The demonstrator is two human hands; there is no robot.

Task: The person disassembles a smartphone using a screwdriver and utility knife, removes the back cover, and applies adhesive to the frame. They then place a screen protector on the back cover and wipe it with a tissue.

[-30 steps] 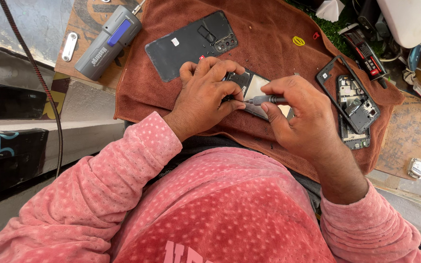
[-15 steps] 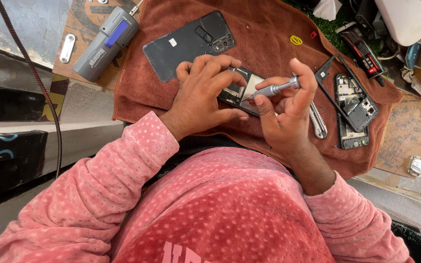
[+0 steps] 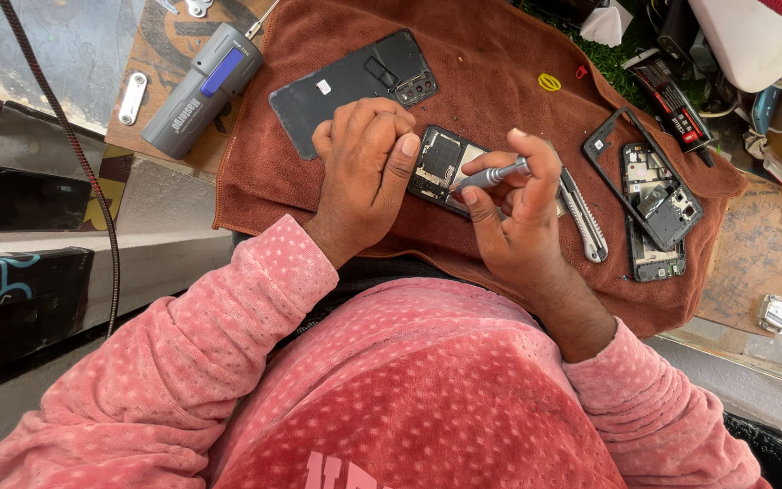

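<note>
An opened phone [image 3: 439,163] with its inner boards bare lies on a brown towel [image 3: 500,81]. My left hand [image 3: 364,172] rests on the phone's left edge and presses it down, fingers curled. My right hand [image 3: 518,213] grips a small grey screwdriver [image 3: 486,177], its tip touching the phone's insides. The phone's right part is hidden under my right hand. A black phone back cover [image 3: 350,86] lies on the towel just beyond my left hand.
A utility knife [image 3: 586,222] lies right of my right hand. Another stripped phone and its frame [image 3: 653,195] sit at the towel's right. A grey and blue tool [image 3: 201,91] lies at the upper left, beside a small metal plate [image 3: 132,98]. Clutter fills the upper right corner.
My right hand has turned and lifted the screwdriver from lying flat to angled, tip now on the phone's left half. The utility knife, earlier hidden under that hand, is uncovered. My left hand stays put.
</note>
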